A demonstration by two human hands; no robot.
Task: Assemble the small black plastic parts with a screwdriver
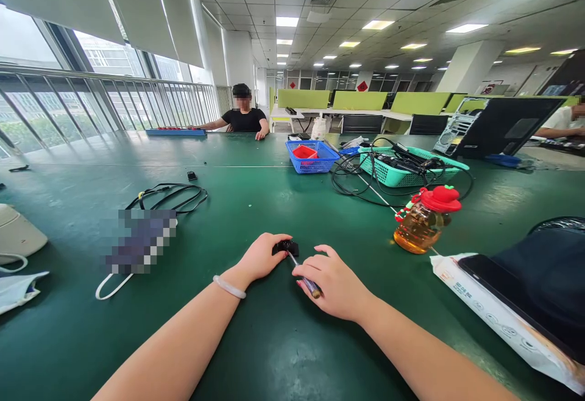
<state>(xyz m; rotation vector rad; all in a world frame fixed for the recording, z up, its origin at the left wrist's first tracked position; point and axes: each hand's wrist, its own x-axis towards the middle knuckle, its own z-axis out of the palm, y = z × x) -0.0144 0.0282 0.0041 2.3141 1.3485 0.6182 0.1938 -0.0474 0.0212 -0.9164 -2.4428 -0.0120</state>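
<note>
On the green tabletop point(219, 328), my left hand point(261, 256) grips a small black part point(289, 246) between thumb and fingers; its exact kind is too small to make out. My right hand point(336, 282) is closed around a slim screwdriver point(305, 276) with a shiny shaft and a brownish handle end. The tool slants up and left, and its tip meets the near side of the black part. My right index finger is stretched out above the handle.
To the right stand a jar of amber drink point(418, 227) with a red lid and a wipes pack point(498, 322) carrying a phone point(512, 297). Farther back are a blue basket point(320, 166) and a green basket point(397, 177) of cables. A black cable point(187, 197) lies left; a person point(247, 122) sits opposite.
</note>
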